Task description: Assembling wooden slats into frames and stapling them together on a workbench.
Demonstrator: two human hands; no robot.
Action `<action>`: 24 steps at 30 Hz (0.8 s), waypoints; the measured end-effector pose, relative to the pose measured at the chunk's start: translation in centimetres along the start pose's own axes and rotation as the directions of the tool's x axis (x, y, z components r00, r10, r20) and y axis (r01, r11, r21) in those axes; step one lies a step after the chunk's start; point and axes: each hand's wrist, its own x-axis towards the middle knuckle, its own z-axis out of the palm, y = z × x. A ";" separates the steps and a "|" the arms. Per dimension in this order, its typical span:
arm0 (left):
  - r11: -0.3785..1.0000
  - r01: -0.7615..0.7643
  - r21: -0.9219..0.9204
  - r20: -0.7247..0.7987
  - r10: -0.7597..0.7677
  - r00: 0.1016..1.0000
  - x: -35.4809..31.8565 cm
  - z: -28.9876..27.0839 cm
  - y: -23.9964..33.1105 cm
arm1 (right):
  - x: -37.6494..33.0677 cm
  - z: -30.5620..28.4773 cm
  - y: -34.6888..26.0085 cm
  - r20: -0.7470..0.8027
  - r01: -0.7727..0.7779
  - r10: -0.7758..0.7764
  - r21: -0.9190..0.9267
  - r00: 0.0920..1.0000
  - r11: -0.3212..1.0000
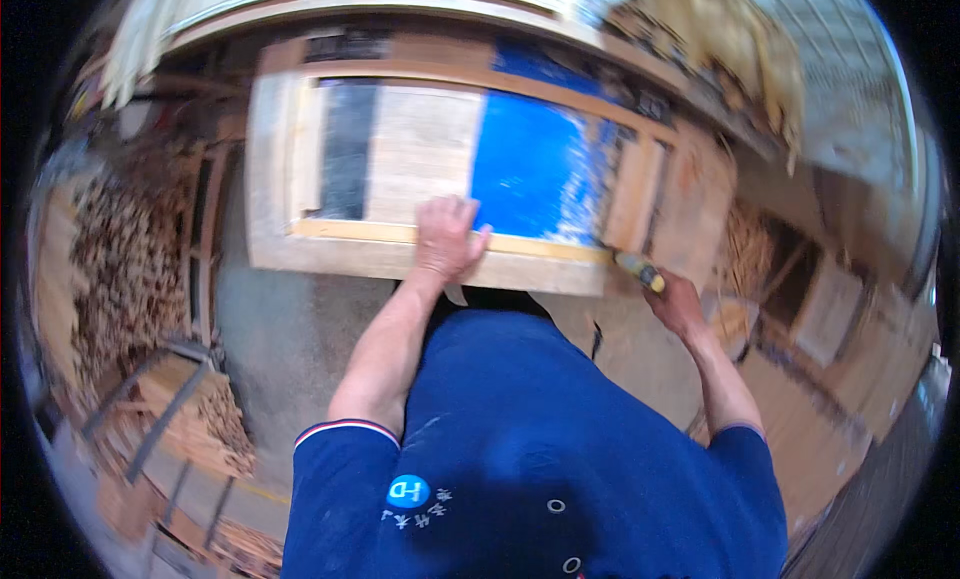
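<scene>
Left hand (447, 241) is pressed flat, fingers spread, on the near rail of the pale rectangular wooden frame (420, 262) over a blue sheet (535, 169), apparently steadying it, while the yellow-handled tool (640, 271) is gripped by the right hand (677, 304) at the frame's near right corner.

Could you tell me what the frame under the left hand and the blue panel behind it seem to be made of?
Frame: pale, apparently unfinished wood, with faint grain on its bars. Blue panel: smooth and glossy, perhaps plastic film or sheet; blur leaves it open.
</scene>
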 end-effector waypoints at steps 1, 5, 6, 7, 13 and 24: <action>0.999 0.000 -0.055 0.042 0.003 0.999 -0.3 -0.2 -0.6 | 1.0 -1.2 -2.2 0.067 -0.090 0.087 0.035 0.994 0.995; 0.986 -0.103 -0.131 -0.116 0.089 0.989 -1.8 -4.6 -4.0 | 6.8 -4.4 -15.9 0.132 0.096 -0.108 0.096 0.985 0.991; 0.994 -0.069 -0.085 -0.132 0.057 0.990 -2.8 -5.5 -5.7 | 8.9 -4.9 -20.6 0.183 0.058 -0.089 0.169 0.979 0.984; 0.998 -0.040 -0.048 -0.149 0.032 0.988 -3.6 -6.0 -7.2 | 11.6 -4.9 -24.1 0.195 0.086 -0.115 0.151 0.974 0.985; 0.999 -0.027 -0.042 -0.088 0.023 0.996 -4.4 -7.2 -10.3 | 27.3 -2.5 -40.9 0.010 0.345 -0.358 0.239 0.934 0.907; 0.992 0.028 -0.119 -0.043 -0.034 0.999 -4.8 -6.9 -11.1 | 32.9 -2.0 -48.6 0.137 0.243 -0.269 0.182 0.953 0.953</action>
